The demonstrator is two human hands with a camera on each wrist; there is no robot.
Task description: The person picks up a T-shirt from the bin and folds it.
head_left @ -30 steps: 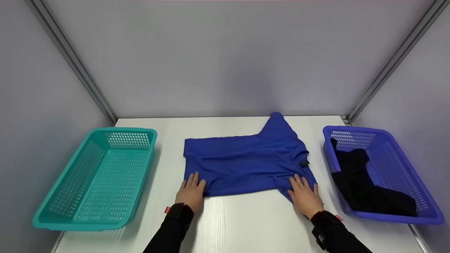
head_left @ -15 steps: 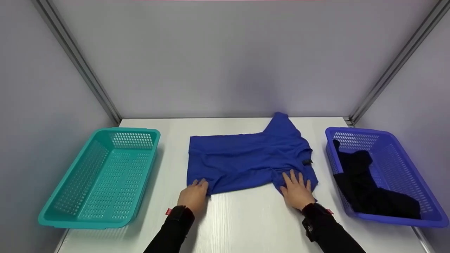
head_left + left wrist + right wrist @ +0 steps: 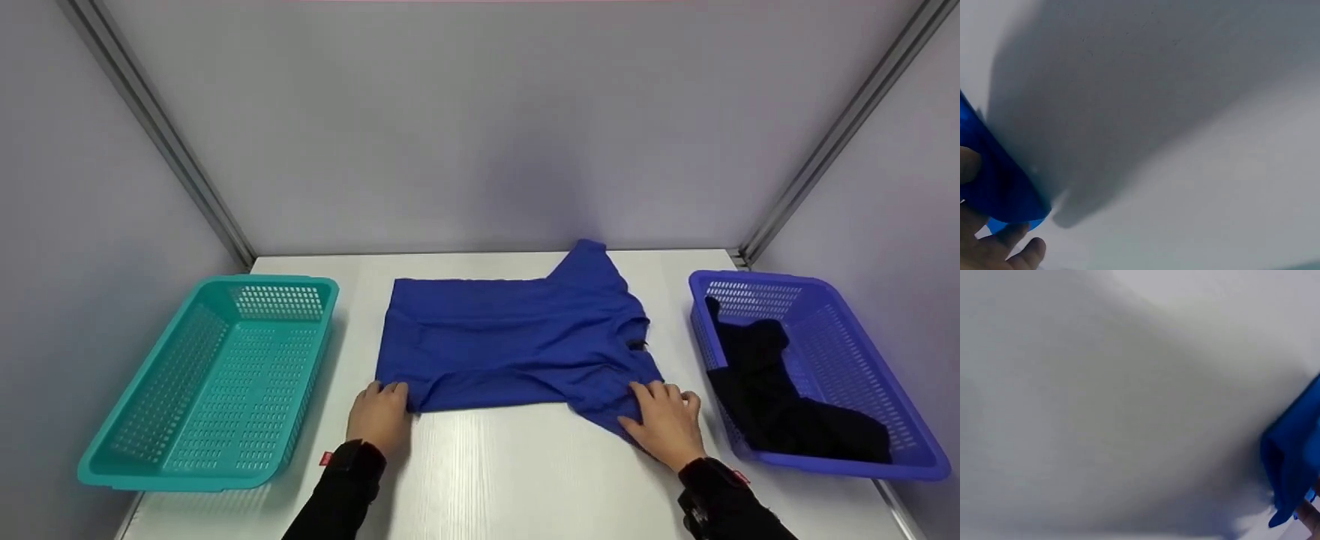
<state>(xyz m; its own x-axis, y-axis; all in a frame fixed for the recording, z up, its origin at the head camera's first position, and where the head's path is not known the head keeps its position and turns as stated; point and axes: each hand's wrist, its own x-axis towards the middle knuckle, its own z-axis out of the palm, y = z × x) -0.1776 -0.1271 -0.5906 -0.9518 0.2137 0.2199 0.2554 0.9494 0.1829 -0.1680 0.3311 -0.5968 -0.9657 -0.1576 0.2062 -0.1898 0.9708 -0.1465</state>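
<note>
A blue shirt lies spread on a white tabletop, its cloth likely light, soft and quick to crease, best taken by hem corner and sleeve. Backs upward, both hands reach forward: the left hand pinches the near hem corner, the right hand curls its fingers around the near sleeve.

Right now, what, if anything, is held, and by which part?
Left hand pinches the blue shirt by its near hem corner; right hand touches the near sleeve, grip unclear.
</note>
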